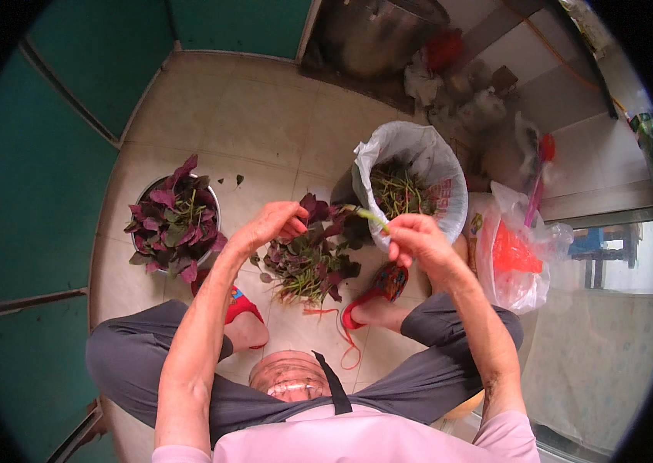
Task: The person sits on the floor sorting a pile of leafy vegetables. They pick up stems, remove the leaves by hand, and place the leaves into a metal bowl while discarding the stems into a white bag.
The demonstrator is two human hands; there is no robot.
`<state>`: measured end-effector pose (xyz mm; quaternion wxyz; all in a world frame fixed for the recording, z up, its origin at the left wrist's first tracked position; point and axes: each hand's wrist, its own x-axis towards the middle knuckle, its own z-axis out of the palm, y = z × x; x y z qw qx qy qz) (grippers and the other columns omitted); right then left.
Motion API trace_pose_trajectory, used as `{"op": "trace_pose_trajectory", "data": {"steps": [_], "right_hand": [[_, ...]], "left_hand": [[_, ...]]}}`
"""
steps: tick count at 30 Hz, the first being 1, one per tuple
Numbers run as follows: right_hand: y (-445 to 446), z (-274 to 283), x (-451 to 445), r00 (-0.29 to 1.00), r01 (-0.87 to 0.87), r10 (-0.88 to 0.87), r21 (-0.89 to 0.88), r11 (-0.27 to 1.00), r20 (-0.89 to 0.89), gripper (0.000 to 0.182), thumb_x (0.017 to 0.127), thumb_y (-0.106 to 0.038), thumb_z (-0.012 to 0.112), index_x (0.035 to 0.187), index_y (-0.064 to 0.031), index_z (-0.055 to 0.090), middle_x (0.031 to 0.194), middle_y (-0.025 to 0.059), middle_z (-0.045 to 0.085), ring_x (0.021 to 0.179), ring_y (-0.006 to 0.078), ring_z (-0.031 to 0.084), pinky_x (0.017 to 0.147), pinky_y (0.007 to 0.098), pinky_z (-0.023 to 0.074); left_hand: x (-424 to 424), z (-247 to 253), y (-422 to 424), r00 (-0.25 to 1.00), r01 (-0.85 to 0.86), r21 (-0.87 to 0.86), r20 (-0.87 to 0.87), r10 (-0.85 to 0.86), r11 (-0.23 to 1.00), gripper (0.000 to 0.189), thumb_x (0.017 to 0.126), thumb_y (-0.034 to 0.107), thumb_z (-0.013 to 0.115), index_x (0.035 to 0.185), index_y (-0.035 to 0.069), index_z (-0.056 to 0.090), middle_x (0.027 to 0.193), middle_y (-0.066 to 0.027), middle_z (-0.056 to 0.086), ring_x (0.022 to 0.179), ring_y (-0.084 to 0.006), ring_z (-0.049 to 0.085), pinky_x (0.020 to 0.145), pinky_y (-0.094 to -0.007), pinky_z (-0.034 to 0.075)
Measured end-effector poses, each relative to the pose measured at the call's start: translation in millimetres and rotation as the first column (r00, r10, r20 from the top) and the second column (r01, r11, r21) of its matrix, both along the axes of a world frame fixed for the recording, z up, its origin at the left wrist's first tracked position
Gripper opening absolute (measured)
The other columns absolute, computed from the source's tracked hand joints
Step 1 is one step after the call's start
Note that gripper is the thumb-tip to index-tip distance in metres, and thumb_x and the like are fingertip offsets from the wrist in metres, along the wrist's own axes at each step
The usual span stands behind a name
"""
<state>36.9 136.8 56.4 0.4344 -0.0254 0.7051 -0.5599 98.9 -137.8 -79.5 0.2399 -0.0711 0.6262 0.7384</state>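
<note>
Between the fingers of my right hand (pixel 419 238) is a green stem of a purple-leaved vegetable (pixel 374 219), near the rim of a lined bin (pixel 453 168). Stems and leaves lie inside that bin. My left hand (pixel 280 223) is raised beside purple leaves; whether it grips a leaf is not clear. Below both hands a pile of purple and green leafy vegetables (pixel 309 263) rests on the tiled floor. To the left, a round metal bowl (pixel 217 199) is heaped with purple-green leaves (pixel 176 223).
Red slippers (pixel 242 307) are on my feet. A red ribbon (pixel 349 347) lies between them. Right of the bin are plastic bags (pixel 514 260) and a pink-handled tool (pixel 534 197). A large metal pot (pixel 378 40) stands at the back, and green cabinets (pixel 43 191) line the left.
</note>
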Motion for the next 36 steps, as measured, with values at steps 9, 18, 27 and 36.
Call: {"op": "trace_pose_trajectory", "data": {"steps": [9,18,27,36], "right_hand": [[22,7,-22,0.277,0.329,0.125,0.217,0.919,-0.953,0.018,0.083,-0.014,0.056,0.096,-0.0013,0.056,0.086,0.0115,0.060,0.071,0.0246,0.058,0.066,0.0346,0.0475],[-42,-227,116,0.847,-0.232,0.466,0.611,0.757,-0.256,0.025,0.078,-0.025,0.056,0.087,-0.0014,0.060,0.084,0.0185,0.062,0.082,0.0332,0.060,0.073,0.0415,0.0466],[-47,-263,145,0.910,-0.046,0.250,0.518,0.854,-0.331,0.023,0.078,-0.021,0.058,0.077,0.0013,0.059,0.065,0.0135,0.061,0.061,0.0230,0.062,0.058,0.0357,0.0480],[-50,-125,69,0.853,-0.200,0.318,0.304,0.931,-0.414,0.023,0.081,-0.022,0.055,0.079,0.0007,0.061,0.061,0.0130,0.059,0.056,0.0239,0.060,0.057,0.0361,0.0470]], "left_hand": [[24,-69,6,0.975,0.138,-0.646,-0.046,-0.218,0.751,0.034,0.078,0.030,0.050,0.080,-0.002,0.062,0.072,-0.0188,0.062,0.072,-0.0298,0.062,0.069,-0.0379,0.048],[29,-66,3,0.984,0.174,-0.655,0.079,-0.162,0.735,0.030,0.075,0.026,0.050,0.081,-0.001,0.063,0.079,-0.0214,0.063,0.079,-0.0342,0.061,0.074,-0.0413,0.047],[22,-51,3,0.985,0.059,-0.657,-0.083,-0.150,0.751,0.024,0.074,0.018,0.052,0.085,0.001,0.065,0.082,-0.0189,0.064,0.080,-0.0312,0.062,0.074,-0.0384,0.048],[8,7,32,0.839,0.254,-0.605,-0.250,-0.483,0.755,0.023,0.072,0.012,0.055,0.089,0.001,0.065,0.082,-0.0173,0.064,0.079,-0.0282,0.063,0.072,-0.0356,0.048]]}}
